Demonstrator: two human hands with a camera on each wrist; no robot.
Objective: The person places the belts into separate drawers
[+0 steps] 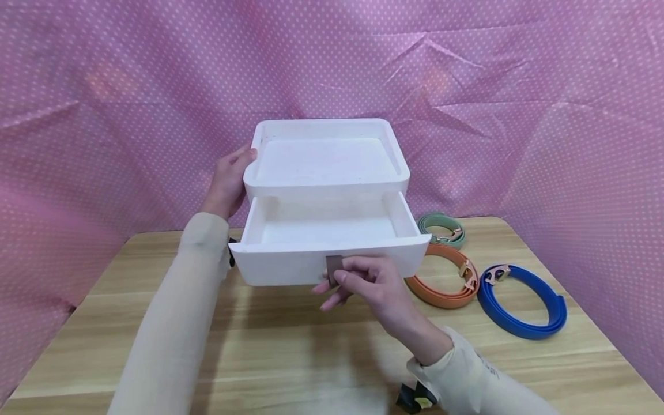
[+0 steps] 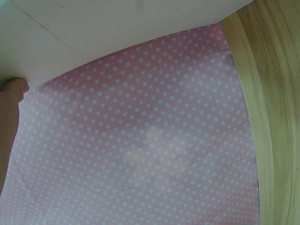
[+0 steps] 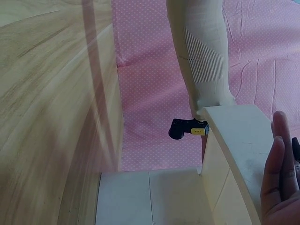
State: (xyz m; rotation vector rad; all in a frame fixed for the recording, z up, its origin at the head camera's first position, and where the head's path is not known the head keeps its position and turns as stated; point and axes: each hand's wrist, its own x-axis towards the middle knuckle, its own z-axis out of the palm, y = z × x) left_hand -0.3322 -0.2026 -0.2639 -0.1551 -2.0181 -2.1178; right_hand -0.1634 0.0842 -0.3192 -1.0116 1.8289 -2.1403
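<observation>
A white storage box (image 1: 327, 153) with a shallow tray top stands toward the back of the wooden table. Its lower drawer (image 1: 332, 266) is pulled out toward me. With thumb and fingers my right hand (image 1: 376, 288) pinches the brown pull tab (image 1: 334, 270) on the drawer front. My left hand (image 1: 228, 178) grips the box's left side, thumb at the top rim; its other fingers are partly hidden behind the side. In the left wrist view a fingertip (image 2: 18, 86) lies at the edge of the white wall.
Right of the box lie three coiled belts: green (image 1: 438, 227), orange (image 1: 446, 297) and blue (image 1: 524, 328). A pink dotted cloth (image 1: 332, 63) hangs behind and at both sides of the wooden table (image 1: 280, 369). The drawer front overhangs the tabletop.
</observation>
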